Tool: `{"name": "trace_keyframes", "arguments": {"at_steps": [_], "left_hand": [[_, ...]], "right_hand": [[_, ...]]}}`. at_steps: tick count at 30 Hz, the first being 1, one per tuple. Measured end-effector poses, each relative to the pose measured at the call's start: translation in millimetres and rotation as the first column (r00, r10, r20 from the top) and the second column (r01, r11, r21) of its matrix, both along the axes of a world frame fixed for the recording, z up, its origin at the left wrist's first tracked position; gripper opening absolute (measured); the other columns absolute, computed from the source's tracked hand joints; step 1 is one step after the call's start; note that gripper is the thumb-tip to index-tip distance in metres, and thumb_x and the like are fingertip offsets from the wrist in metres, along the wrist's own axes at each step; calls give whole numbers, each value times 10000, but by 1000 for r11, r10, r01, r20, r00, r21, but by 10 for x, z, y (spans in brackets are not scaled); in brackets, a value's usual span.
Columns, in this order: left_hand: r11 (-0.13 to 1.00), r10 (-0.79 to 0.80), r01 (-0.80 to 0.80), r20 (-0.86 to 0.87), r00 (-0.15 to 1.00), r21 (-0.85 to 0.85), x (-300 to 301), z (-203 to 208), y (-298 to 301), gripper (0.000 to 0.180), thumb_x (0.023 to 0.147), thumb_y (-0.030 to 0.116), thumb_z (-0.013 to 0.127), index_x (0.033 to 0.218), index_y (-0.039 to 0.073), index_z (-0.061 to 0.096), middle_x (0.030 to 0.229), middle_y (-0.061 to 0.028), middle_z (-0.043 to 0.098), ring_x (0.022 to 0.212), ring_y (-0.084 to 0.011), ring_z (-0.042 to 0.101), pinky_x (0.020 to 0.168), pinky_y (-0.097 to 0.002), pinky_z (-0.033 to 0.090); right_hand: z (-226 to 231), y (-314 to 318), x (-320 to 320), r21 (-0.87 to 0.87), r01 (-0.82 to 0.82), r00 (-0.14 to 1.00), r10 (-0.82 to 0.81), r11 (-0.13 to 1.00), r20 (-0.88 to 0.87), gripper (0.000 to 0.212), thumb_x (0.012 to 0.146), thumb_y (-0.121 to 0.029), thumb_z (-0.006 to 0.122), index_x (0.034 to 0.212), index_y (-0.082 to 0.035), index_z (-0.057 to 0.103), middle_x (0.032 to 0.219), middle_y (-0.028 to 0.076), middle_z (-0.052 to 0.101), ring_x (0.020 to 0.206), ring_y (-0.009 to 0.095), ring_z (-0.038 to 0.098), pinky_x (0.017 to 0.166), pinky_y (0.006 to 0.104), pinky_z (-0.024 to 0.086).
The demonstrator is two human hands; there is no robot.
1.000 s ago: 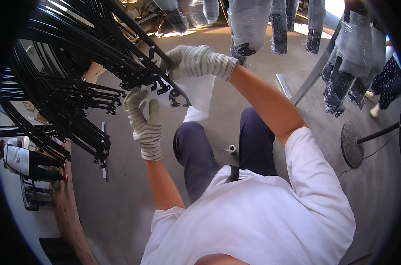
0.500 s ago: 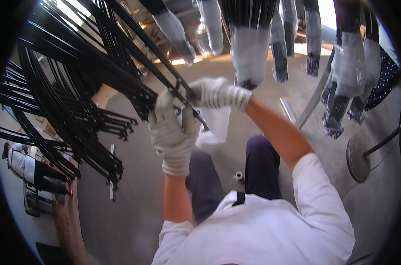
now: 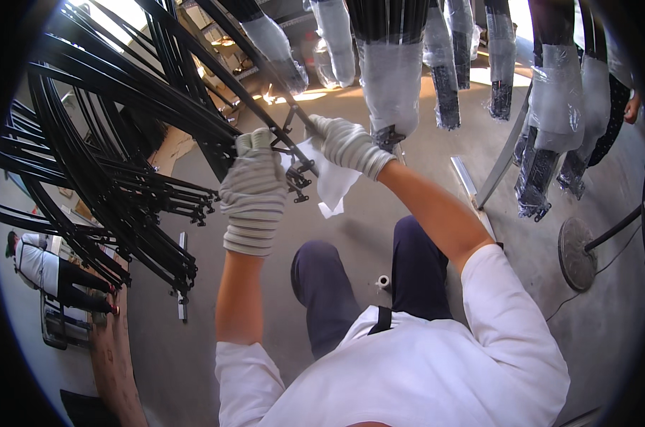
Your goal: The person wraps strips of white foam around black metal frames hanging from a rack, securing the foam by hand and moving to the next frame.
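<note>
Both my hands wear pale striped knit gloves. My left hand (image 3: 253, 196) is closed at the lower ends of a bundle of long black bars (image 3: 194, 117), its fingertips bent over them. Close by on the right, my right hand (image 3: 347, 146) pinches a thin white sheet (image 3: 334, 179), which hangs below the fingers. Its fingertips also lie against a slanting black bar (image 3: 288, 99). Small brackets (image 3: 299, 193) show at the bar ends between the hands. The palms and the exact grip are hidden.
More black bars (image 3: 73, 164) crowd the left side. Bundles with clear wrapped ends (image 3: 390, 85) hang ahead and right. A metal strip (image 3: 468, 186), a small roll (image 3: 384, 282) and a round stand base (image 3: 577, 254) are on the floor. Another person (image 3: 41, 263) stands far left.
My left hand has shifted left and down along the bundle. My right hand has moved slightly right and up, and the white sheet now hangs bunched under it.
</note>
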State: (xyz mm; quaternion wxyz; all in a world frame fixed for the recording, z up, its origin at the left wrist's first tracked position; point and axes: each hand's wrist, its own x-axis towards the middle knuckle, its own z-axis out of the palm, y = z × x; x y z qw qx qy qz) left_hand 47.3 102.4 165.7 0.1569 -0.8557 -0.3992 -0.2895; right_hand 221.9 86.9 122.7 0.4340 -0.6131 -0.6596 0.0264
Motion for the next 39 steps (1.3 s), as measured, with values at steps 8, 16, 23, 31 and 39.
{"name": "trace_keyframes", "arguments": {"at_steps": [8, 16, 23, 31, 39], "left_hand": [[966, -257, 260, -85, 963, 17, 25, -8, 126, 274, 739, 3, 463, 994, 95, 505, 927, -113, 535, 827, -260, 539, 714, -312, 444], [967, -88, 43, -173, 981, -251, -11, 334, 461, 147, 825, 124, 438, 922, 46, 517, 831, -46, 555, 797, -136, 559, 713, -249, 448], [887, -461, 461, -62, 885, -15, -335, 226, 420, 225, 789, -6, 449, 1005, -13, 511, 949, -70, 557, 863, -136, 555, 789, -227, 438], [917, -394, 395, -39, 918, 46, -237, 276, 16, 156, 751, 155, 578, 845, 30, 570, 840, -59, 557, 706, -174, 558, 648, -272, 453], [996, -61, 87, 550, 833, -21, 281, -318, -146, 375, 630, 318, 688, 826, 37, 534, 736, -64, 553, 619, -178, 519, 580, -294, 416]], "right_hand": [[21, -18, 28, -81, 191, 981, -187, 978, 53, 173, 771, -152, 488, 931, -91, 511, 794, 108, 578, 760, 275, 554, 656, 368, 420], [-123, 67, -30, 121, 25, 1000, -23, 992, -20, 156, 747, -180, 517, 861, -74, 521, 732, 142, 568, 719, 312, 546, 633, 376, 420], [74, 23, -296, -89, -31, 991, 42, 996, 126, 248, 779, -171, 501, 1018, -105, 505, 870, 113, 578, 805, 279, 548, 666, 335, 431], [-115, 140, -171, -8, -146, 986, 145, 989, -77, 175, 760, -223, 508, 896, -114, 526, 714, 116, 564, 689, 300, 542, 604, 360, 414], [43, -98, -244, -49, -38, 999, 40, 998, 36, 157, 753, -217, 501, 851, -97, 524, 757, 126, 577, 736, 306, 548, 646, 369, 425]]}}
